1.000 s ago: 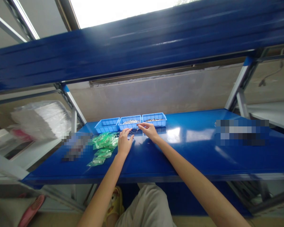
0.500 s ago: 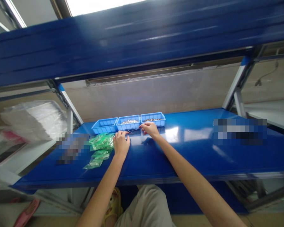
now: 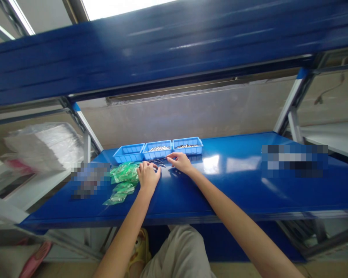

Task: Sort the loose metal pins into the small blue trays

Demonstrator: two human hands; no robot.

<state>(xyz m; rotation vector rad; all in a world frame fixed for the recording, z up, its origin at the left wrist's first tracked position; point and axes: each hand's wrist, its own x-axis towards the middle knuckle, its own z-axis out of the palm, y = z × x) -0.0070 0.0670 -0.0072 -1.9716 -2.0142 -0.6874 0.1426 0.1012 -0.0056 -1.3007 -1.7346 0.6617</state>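
Note:
My left hand (image 3: 149, 175) rests palm down on the blue table at the right edge of the green plastic bags (image 3: 126, 172). Its fingers are curled and close together, and what lies under them is hidden. Beside its fingertips lie several thin dark rod-like pieces (image 3: 160, 163), too small to name. My right hand (image 3: 179, 162) is a little farther right, in front of the bins, its thumb and index finger pinched on one thin dark piece (image 3: 166, 158). Behind the hands stand a blue bin (image 3: 128, 158) on the left, a middle bin (image 3: 157, 156) with pale slender parts, and a right bin (image 3: 188, 151) with darker ones.
A blue shelf (image 3: 174, 50) spans above the blue table (image 3: 234, 189). Blurred-out items (image 3: 89, 179) lie left of the bags, and another blurred patch (image 3: 294, 161) is at the far right. Plastic-wrapped white stacks (image 3: 46, 148) stand on the left side shelf.
My right hand has shifted slightly left, toward my left hand. More of the thin dark pieces now show between the two hands. My left hand has barely moved.

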